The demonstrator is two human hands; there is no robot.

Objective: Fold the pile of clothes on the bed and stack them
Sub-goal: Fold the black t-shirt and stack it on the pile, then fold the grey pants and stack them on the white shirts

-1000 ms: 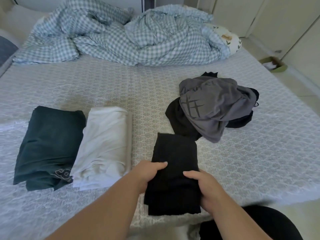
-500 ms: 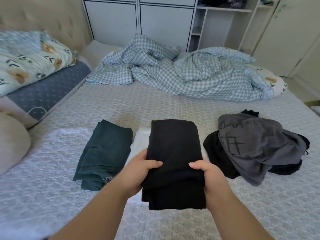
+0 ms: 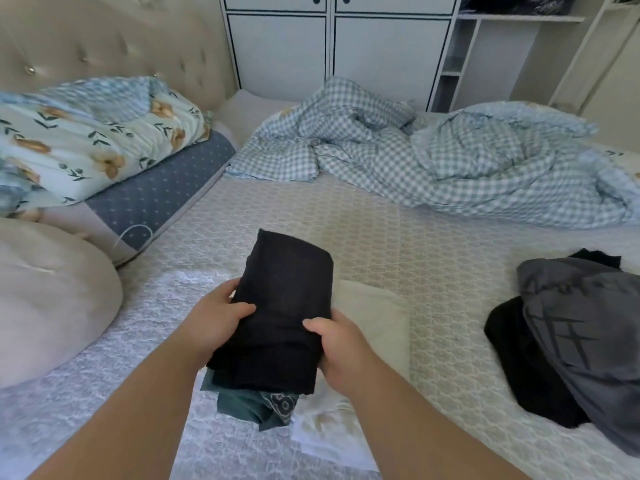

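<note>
Bedroom, patterned bedspread (image 3: 398, 244): left hand (image 3: 211, 323) and right hand (image 3: 341, 348) are gripping a folded black garment (image 3: 284, 306) over the folded teal garment (image 3: 249, 403), left of a folded white one (image 3: 374, 317).

Checked duvet (image 3: 433, 161) bunched along bed's far edge, floral pillow (image 3: 86, 143) on dotted blue pillow (image 3: 156, 199) at far-left corner, beige cushion (image 3: 48, 296) at left edge, white cabinet (image 3: 332, 43) behind.
</note>
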